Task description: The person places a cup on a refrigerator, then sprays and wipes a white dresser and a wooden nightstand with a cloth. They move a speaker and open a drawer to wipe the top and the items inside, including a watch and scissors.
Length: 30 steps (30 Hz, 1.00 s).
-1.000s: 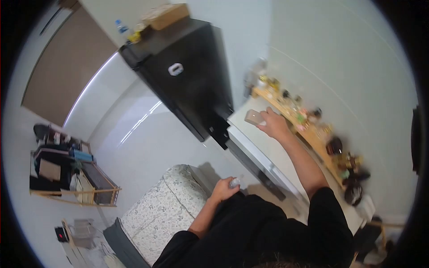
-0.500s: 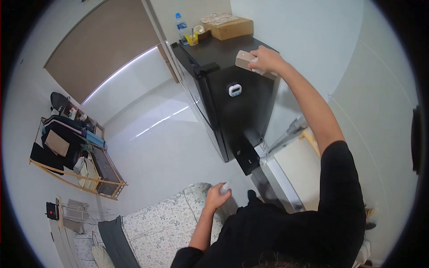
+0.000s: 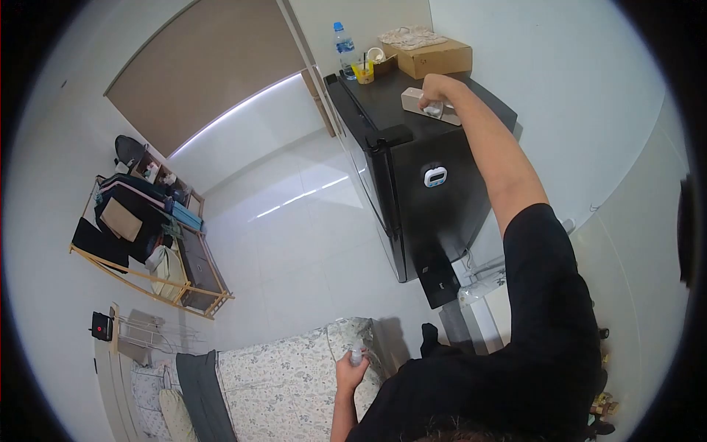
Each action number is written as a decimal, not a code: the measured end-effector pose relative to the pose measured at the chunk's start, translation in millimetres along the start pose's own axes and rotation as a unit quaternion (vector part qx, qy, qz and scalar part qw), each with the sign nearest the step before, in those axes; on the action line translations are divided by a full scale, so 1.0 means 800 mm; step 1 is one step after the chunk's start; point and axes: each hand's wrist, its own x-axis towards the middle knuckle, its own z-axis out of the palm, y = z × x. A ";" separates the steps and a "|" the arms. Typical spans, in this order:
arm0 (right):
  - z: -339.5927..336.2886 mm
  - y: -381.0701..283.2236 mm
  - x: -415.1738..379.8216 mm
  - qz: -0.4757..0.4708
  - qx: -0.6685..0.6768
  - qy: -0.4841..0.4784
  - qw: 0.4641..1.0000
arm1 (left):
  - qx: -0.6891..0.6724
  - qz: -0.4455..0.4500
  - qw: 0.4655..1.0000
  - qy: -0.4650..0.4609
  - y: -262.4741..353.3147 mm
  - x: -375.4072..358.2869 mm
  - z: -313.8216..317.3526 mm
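**Inventory: my two hands and what stands about them**

1. My right hand (image 3: 436, 90): arm stretched up toward 12 o'clock, fingers closed over a small pale box (image 3: 426, 103). The box lies flat on top of the black fridge (image 3: 412, 199), near its front edge, and my hand covers its middle.

2. My left hand (image 3: 349, 370): low in view at about 6 o'clock, close to my body, closed around a small white bottle (image 3: 356, 354) whose top pokes up above my fingers. The two hands are well apart.

3. Fridge top, beyond the pale box toward 12 o'clock: a cardboard box (image 3: 431, 54) with a patterned cloth on it; at 11 o'clock from my right hand, a yellow cup (image 3: 362, 71) and a clear water bottle (image 3: 344, 41) with a blue cap, standing upright.

4. Fridge side: a small white timer (image 3: 435, 176) stuck on it, below my right forearm.

5. Bed with floral cover (image 3: 280, 383): at 7 o'clock, just beside my left hand.

6. Wooden rack (image 3: 147, 236): at 9 o'clock, well apart from both hands, loaded with dark clothes and bags.

7. White tiled floor (image 3: 294, 221): between the rack and the fridge, shiny with a streak of light from the window (image 3: 206, 74), whose blind is down.

8. My sleeve (image 3: 545, 295): black, short, on the right arm.
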 end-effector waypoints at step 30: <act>0.447 0.057 -0.827 0.221 0.039 0.184 0.957 | 0.135 0.298 0.853 -0.406 0.129 -0.042 0.174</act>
